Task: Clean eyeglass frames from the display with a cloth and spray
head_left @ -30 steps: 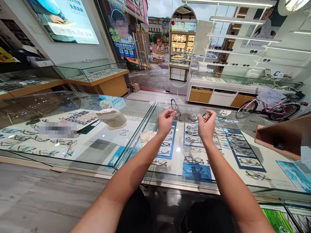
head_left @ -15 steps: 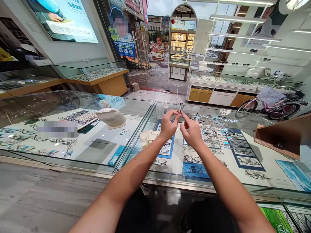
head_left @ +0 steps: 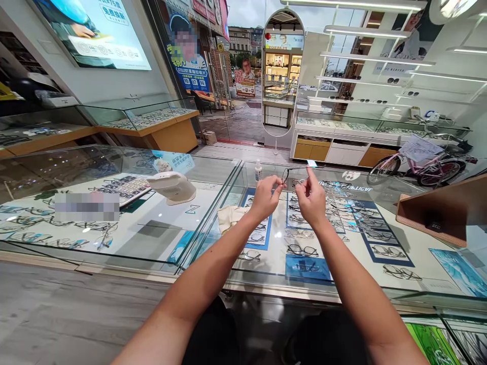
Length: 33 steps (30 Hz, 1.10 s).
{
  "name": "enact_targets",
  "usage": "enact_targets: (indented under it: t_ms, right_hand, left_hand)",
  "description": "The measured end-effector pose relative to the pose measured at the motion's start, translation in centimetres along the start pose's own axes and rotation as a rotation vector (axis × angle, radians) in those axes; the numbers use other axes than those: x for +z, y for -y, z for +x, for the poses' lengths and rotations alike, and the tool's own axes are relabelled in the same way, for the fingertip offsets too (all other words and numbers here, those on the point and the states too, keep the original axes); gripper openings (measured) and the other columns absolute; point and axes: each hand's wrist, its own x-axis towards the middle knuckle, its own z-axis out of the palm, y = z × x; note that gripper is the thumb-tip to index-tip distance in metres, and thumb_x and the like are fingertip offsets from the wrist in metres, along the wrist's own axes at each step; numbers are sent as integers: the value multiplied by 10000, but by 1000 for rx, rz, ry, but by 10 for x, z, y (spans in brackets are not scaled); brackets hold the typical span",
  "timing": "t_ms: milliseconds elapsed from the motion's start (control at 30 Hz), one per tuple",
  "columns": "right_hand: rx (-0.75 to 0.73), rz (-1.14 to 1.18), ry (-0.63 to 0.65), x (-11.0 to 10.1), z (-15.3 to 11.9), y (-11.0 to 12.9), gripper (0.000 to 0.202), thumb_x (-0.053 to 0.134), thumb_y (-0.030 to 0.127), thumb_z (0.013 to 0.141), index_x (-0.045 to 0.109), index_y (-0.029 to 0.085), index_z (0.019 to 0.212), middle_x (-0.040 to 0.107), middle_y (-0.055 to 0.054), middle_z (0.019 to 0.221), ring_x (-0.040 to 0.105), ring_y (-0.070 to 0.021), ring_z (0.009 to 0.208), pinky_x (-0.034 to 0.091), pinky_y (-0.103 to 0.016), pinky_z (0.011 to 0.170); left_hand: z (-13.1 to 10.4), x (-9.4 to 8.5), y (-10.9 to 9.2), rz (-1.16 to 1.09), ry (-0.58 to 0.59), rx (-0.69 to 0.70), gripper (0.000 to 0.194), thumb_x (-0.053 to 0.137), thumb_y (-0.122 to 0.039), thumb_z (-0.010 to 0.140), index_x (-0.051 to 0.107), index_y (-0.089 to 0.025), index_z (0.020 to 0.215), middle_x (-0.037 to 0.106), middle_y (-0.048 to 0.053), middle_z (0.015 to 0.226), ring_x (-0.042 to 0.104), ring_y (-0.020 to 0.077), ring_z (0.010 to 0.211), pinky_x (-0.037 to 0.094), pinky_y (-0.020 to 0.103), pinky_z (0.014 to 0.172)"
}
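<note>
A pair of dark-framed eyeglasses (head_left: 285,175) is held up over the glass counter, one temple stretched out to the right. My left hand (head_left: 265,195) pinches the frame by its lens side, fingers closed. My right hand (head_left: 312,200) is just right of it, index finger stretched upward at the far end of the temple, thumb apart and the other fingers curled. A small pale-blue patch (head_left: 312,163) shows at that fingertip; I cannot tell if it is a tag. Below, inside the counter, lie more eyeglasses (head_left: 302,250) in rows.
A white spray bottle (head_left: 258,170) stands behind my left hand, and a cream cloth (head_left: 229,218) lies left of it. Further left are a white scanner-like device (head_left: 173,187) and a glass partition edge (head_left: 213,215). A wooden stand (head_left: 433,215) is on the right.
My right hand has moved right, away from my left, and its index finger now points up. The temple has swung out to the right. My left hand keeps hold of the eyeglasses.
</note>
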Motion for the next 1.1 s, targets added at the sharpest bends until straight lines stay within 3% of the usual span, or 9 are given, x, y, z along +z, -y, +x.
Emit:
enact_targets:
  t_ms: [200, 333, 467, 633, 833, 1100]
  right_hand:
    - [-14, 5, 10, 3, -2, -1, 641, 572, 426, 979, 545, 182, 1572, 578, 9, 818, 538, -207, 723, 463, -379, 751]
    - [-82, -42, 79, 9, -2, -9, 441, 583, 448, 1010, 725, 218, 1358, 654, -70, 985, 613, -270, 932, 503, -447, 906]
    - [-147, -61, 99, 13, -2, -17, 403, 602, 420, 1011, 746, 223, 1332, 685, -126, 1190, 625, -323, 1140, 471, -522, 1056]
    - [-145, -13, 184, 14, 0, -23, 328, 625, 428, 1001, 780, 224, 1206, 725, -132, 1272, 636, -337, 1218, 457, -543, 1105]
    - [-65, 51, 193, 15, 0, -21, 318, 641, 520, 992, 773, 254, 1104, 790, -92, 1203, 690, -317, 1163, 480, -508, 1095]
    - [-4, 29, 110, 16, -2, -22, 366, 628, 578, 985, 781, 246, 983, 811, -93, 1073, 702, -314, 1060, 507, -489, 989]
  left_hand:
    - [1, 0, 3, -179, -27, -63, 170, 571, -349, 1035, 673, -226, 976, 796, 74, 1098, 710, 252, 1129, 500, 396, 1015]
    - [2, 3, 9, -290, -44, -80, 187, 634, -382, 992, 663, -216, 911, 768, 98, 1204, 690, 254, 1203, 498, 402, 1056]
    - [4, 3, 16, -331, 26, -136, 187, 706, -401, 937, 730, -219, 904, 696, 114, 1393, 625, 293, 1342, 481, 444, 1086]
    - [6, 4, 25, -481, 65, -246, 237, 803, -457, 855, 799, -223, 885, 697, 125, 1402, 609, 337, 1380, 471, 497, 1130]
    - [9, 4, 30, -653, 127, -321, 322, 877, -504, 773, 856, -204, 888, 748, 151, 1337, 615, 355, 1396, 456, 513, 1195]
    - [8, 4, 29, -522, 181, -239, 302, 770, -493, 886, 863, -219, 973, 733, 137, 1391, 662, 320, 1337, 503, 494, 1152]
